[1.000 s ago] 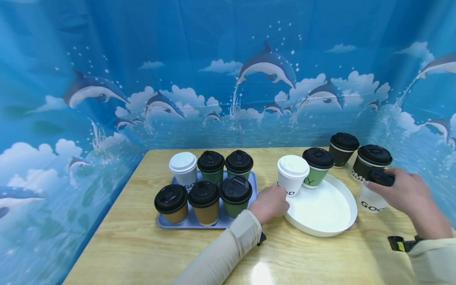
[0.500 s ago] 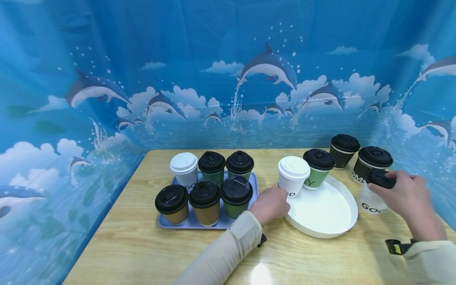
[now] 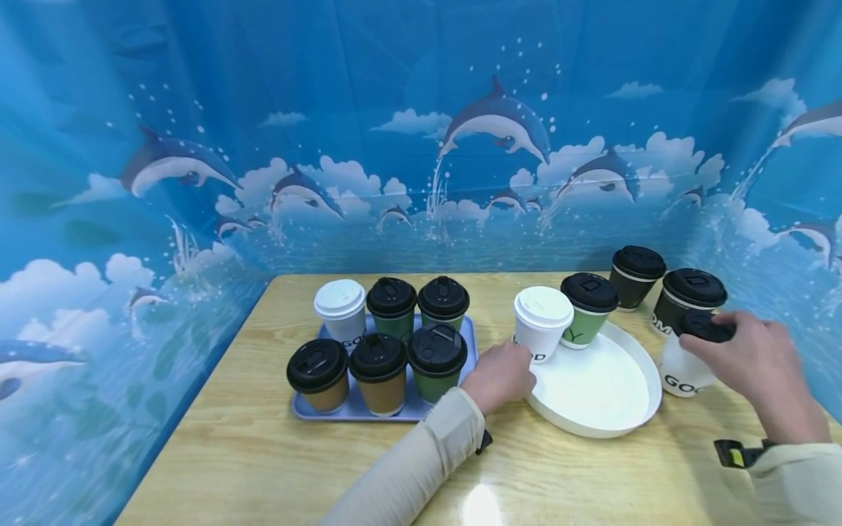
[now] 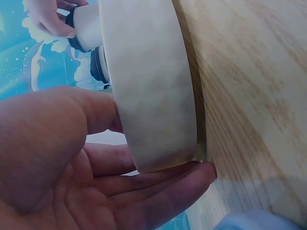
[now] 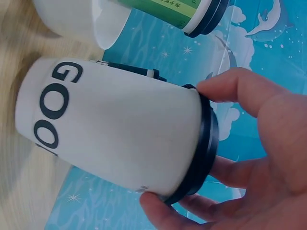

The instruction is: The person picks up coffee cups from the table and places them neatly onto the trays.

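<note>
My left hand (image 3: pixel 501 376) grips the near left side of a round white tray (image 3: pixel 595 398); in the left wrist view the thumb lies at the tray's wall (image 4: pixel 153 86) and the fingers reach under it. A white paper cup with a white lid (image 3: pixel 542 321) and a green cup with a black lid (image 3: pixel 587 310) stand in that tray. To its right, my right hand (image 3: pixel 759 361) holds a white paper cup with a black lid (image 3: pixel 680 365) around the lid. The right wrist view shows thumb and fingers spread round the lid's edge (image 5: pixel 204 148).
A lilac rectangular tray (image 3: pixel 470 343) on the left bears several lidded cups, among them a brown one (image 3: pixel 381 391). Two black cups, one at the back (image 3: pixel 631 288) and one nearer (image 3: pixel 671 307), stand behind the held cup. A dolphin-print curtain (image 3: pixel 421 183) borders the table.
The cup in my right hand leans slightly more, its base a little further left and its lid a little further right. My left hand and the tray stay in place.
</note>
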The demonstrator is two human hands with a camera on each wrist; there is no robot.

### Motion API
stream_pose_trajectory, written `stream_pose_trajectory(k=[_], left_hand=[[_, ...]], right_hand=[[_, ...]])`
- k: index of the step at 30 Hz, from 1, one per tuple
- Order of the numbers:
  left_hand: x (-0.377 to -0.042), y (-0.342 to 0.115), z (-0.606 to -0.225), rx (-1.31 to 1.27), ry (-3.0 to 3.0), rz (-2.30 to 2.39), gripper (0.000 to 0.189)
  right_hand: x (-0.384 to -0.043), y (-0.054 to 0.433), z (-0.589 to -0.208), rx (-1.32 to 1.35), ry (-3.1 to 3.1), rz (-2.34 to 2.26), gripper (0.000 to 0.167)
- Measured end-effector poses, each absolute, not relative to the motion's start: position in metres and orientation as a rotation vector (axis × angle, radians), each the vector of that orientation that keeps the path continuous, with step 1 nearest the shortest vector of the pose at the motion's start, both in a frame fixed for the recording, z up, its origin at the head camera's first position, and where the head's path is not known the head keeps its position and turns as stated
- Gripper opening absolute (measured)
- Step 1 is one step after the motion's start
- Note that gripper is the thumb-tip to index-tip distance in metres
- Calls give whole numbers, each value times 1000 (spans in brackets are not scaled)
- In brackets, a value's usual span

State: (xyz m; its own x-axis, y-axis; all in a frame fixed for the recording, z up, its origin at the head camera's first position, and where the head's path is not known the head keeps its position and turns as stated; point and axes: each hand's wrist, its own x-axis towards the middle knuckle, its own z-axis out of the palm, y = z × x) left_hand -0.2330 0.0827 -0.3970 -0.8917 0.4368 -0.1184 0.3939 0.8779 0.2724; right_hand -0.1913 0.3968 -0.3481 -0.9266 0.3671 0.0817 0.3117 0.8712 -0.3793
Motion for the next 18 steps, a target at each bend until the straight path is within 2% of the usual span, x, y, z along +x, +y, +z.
stream_pose_trajectory(k=[18], left_hand=[[-234,84,-397,633,2868,355,14]], right_hand=[[-183,372,-326,-534,-2713,576,75]])
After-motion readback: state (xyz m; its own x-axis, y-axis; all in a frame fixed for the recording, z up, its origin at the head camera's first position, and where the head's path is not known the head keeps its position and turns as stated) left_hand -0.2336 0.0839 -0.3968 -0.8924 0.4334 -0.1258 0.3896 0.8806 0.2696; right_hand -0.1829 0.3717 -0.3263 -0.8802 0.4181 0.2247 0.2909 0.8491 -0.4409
